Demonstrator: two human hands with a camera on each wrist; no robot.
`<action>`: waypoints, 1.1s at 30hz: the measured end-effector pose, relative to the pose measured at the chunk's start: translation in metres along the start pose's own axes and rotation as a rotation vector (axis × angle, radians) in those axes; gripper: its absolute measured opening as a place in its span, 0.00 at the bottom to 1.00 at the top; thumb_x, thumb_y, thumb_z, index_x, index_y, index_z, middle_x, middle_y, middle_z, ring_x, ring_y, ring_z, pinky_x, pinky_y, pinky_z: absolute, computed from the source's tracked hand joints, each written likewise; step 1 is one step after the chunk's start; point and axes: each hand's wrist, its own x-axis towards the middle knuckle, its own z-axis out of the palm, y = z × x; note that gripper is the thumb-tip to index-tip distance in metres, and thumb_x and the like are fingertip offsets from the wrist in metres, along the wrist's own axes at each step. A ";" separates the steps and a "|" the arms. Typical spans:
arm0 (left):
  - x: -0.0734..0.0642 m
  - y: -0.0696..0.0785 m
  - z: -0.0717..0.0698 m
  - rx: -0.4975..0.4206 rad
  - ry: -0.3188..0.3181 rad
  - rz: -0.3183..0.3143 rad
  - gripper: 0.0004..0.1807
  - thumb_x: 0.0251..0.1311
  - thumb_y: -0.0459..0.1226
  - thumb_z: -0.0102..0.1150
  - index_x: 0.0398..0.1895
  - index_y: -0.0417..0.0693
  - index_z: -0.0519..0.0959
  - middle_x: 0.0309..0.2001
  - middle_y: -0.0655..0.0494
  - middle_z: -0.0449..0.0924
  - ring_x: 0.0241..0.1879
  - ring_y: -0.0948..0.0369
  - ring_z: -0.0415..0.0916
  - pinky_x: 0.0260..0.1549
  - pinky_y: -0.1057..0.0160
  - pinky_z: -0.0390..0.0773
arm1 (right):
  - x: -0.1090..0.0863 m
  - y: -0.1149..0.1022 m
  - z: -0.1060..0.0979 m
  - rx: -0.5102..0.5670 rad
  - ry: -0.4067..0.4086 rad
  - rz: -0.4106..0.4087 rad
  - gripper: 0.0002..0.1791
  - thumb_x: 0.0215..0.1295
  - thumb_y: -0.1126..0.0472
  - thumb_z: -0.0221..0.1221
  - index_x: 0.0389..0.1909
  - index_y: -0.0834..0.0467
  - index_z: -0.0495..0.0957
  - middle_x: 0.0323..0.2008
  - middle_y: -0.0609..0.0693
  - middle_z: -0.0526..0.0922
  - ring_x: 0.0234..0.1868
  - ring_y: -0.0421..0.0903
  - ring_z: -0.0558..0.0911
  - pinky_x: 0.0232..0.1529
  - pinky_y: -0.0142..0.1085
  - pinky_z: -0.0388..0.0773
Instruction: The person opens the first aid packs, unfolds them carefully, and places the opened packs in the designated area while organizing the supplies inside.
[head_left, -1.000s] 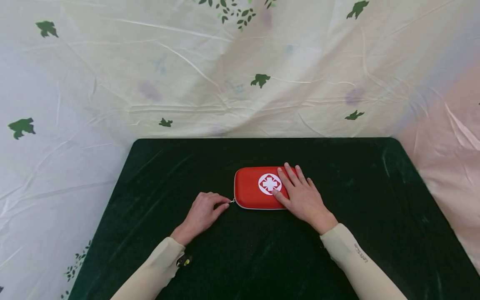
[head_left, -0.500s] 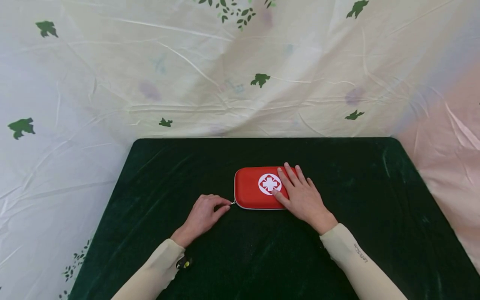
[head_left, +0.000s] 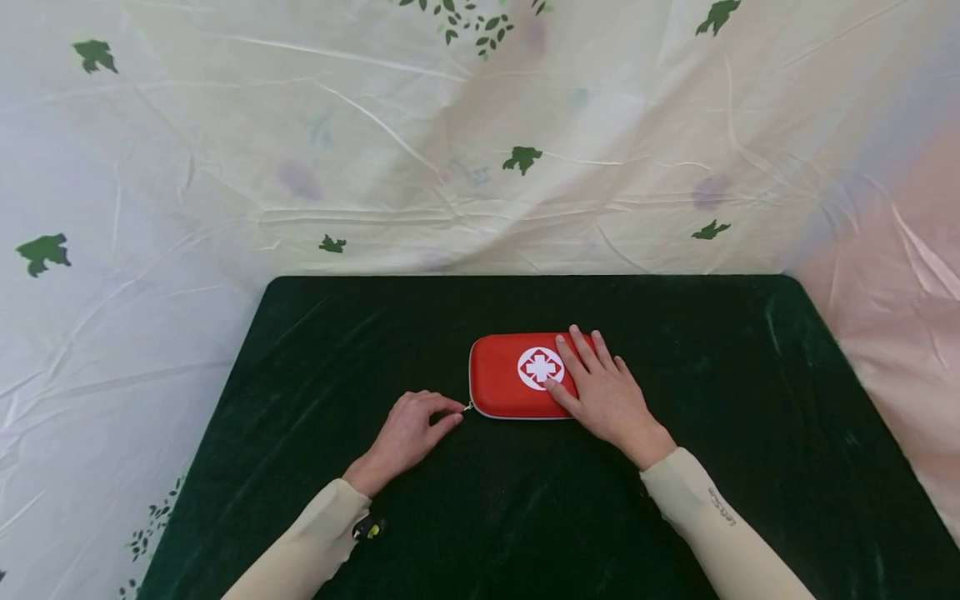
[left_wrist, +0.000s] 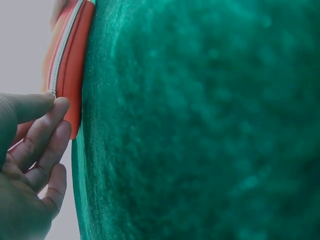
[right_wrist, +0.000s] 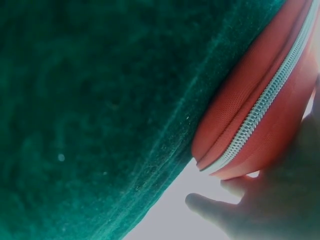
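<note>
A red first-aid case (head_left: pixel 495 375) with a white cross emblem lies flat at the middle of the table. Its silver zipper (right_wrist: pixel 260 107) runs closed along the side seen in the right wrist view. At the case's near left corner, my left hand (head_left: pixel 408 429) pinches the small metal zipper pull (head_left: pixel 468 407) between thumb and forefinger. The left wrist view shows the thumb and fingertips meeting at the slider, with the other fingers loosely bent. My right hand (head_left: pixel 611 404) rests flat on the right part of the lid, fingers spread, hiding that end.
Dark green velvet cloth (head_left: pixel 480 517) covers the table. Behind and at both sides hangs a pale curtain (head_left: pixel 420 167) with green leaf and bird prints. A small dark object (head_left: pixel 367 527) sits at the left sleeve cuff.
My left hand has shifted slightly toward me and to the right with the zipper pull, around the case's corner. The right hand and the case look unmoved.
</note>
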 end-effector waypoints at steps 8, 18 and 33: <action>-0.001 -0.002 0.003 -0.039 -0.001 0.028 0.10 0.67 0.41 0.67 0.48 0.53 0.87 0.42 0.62 0.87 0.42 0.66 0.82 0.49 0.48 0.79 | 0.001 0.000 0.001 -0.007 0.000 0.001 0.50 0.73 0.29 0.47 0.85 0.48 0.42 0.85 0.51 0.33 0.82 0.63 0.37 0.73 0.69 0.50; -0.002 0.007 0.002 -0.036 -0.046 -0.004 0.10 0.68 0.40 0.66 0.49 0.54 0.87 0.43 0.62 0.88 0.42 0.69 0.81 0.50 0.50 0.78 | 0.001 -0.001 0.001 -0.003 0.002 0.004 0.49 0.73 0.30 0.48 0.85 0.49 0.42 0.84 0.52 0.34 0.82 0.63 0.37 0.73 0.69 0.51; 0.001 0.014 0.009 -0.059 -0.099 0.002 0.11 0.68 0.40 0.66 0.51 0.53 0.87 0.44 0.63 0.87 0.42 0.70 0.79 0.52 0.51 0.76 | 0.001 -0.001 0.001 0.002 0.004 0.003 0.49 0.73 0.30 0.48 0.85 0.49 0.42 0.84 0.52 0.34 0.82 0.63 0.36 0.73 0.68 0.51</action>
